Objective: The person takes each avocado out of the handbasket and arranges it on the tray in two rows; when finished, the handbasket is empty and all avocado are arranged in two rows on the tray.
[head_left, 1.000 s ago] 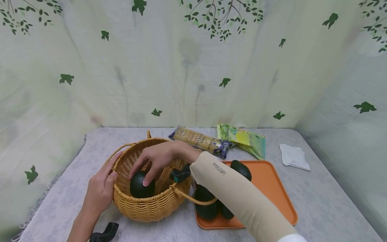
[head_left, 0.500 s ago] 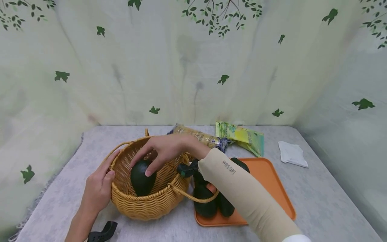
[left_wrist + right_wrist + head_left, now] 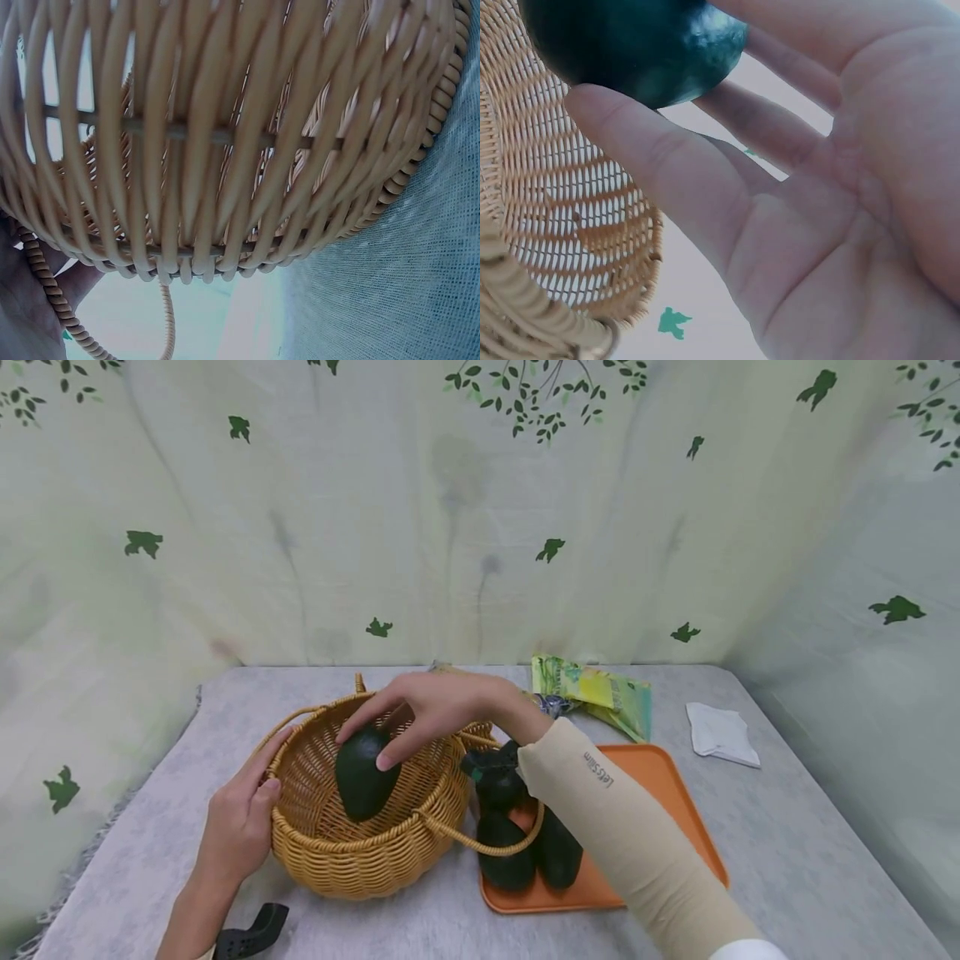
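Note:
In the head view, my right hand [image 3: 438, 706] pinches a dark green avocado [image 3: 367, 774] between thumb and fingers, over the opening of a round wicker basket [image 3: 367, 864]. The right wrist view shows the glossy avocado [image 3: 637, 45] in the fingers, with the basket's inner weave beside it. My left hand [image 3: 238, 818] holds the basket's left rim, where one handle lies. From the left wrist, the basket's woven side [image 3: 202, 150] fills most of the view, and part of the hand shows at lower left. Several more avocados [image 3: 504, 852] lie on an orange tray [image 3: 656, 810] to the right.
Green and yellow packets [image 3: 600, 693] lie behind the tray; another packet is mostly hidden behind my right hand. A white folded tissue or packet [image 3: 722, 735] is at the right. The basket's right handle [image 3: 536, 835] hangs over the tray's left edge.
My right hand has risen and shifted right, lifting the avocado from lower in the basket. The left hand keeps its hold on the rim. The head view has tilted slightly.

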Available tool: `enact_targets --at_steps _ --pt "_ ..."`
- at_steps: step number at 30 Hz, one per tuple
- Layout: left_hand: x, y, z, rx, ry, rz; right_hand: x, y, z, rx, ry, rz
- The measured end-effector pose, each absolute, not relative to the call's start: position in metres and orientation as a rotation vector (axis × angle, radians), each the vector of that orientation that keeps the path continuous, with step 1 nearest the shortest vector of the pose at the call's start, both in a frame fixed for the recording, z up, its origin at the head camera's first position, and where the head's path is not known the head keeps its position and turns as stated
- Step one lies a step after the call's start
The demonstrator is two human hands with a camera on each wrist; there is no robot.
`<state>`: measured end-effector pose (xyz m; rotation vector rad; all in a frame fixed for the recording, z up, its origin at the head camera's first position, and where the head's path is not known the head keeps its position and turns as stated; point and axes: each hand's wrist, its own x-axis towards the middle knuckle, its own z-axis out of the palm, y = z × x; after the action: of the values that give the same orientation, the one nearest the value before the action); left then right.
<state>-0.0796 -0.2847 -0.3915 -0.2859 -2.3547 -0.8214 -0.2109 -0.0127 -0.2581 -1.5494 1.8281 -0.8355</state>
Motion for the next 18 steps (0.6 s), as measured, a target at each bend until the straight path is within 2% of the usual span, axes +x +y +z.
enact_targets --at_steps 18 --pt "-0.078 -0.286 -0.392 -0.305 -2.344 -0.824 -0.206 0.027 -0.244 -1.529 1.909 -0.929"
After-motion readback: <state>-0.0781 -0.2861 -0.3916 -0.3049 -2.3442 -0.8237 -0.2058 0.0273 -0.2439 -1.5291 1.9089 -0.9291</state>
